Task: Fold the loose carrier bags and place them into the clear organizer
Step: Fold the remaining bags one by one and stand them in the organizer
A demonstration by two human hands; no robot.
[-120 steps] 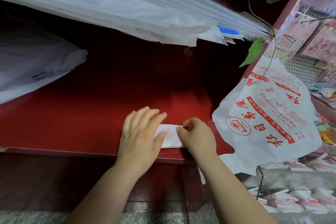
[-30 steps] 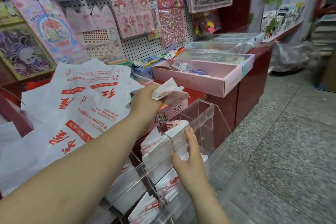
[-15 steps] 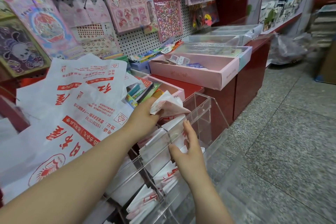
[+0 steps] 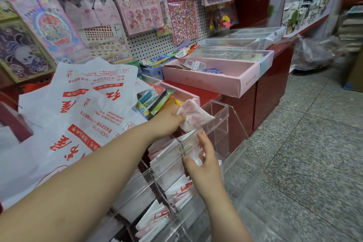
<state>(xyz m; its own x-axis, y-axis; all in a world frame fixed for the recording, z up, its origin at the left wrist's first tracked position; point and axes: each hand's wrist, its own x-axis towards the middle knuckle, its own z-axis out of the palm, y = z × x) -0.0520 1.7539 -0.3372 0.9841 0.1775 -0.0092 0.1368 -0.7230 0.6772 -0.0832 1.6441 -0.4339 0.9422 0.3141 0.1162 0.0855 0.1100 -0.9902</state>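
A folded white red-printed plastic carrier bag (image 4: 193, 119) is gripped by the left hand (image 4: 170, 118) just above the clear acrylic organizer (image 4: 221, 116), whose front is touched by the right hand (image 4: 206, 167), fingers straight. Its lower compartments are already filled with folded bags (image 4: 169, 162); loose flat bags (image 4: 88, 108) at nine o'clock are yet to be folded.

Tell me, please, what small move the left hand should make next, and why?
Probably lower the folded bag into the top compartment of the clear organizer: the left hand pinches it just above the rim, while the right hand rests on its front wall.
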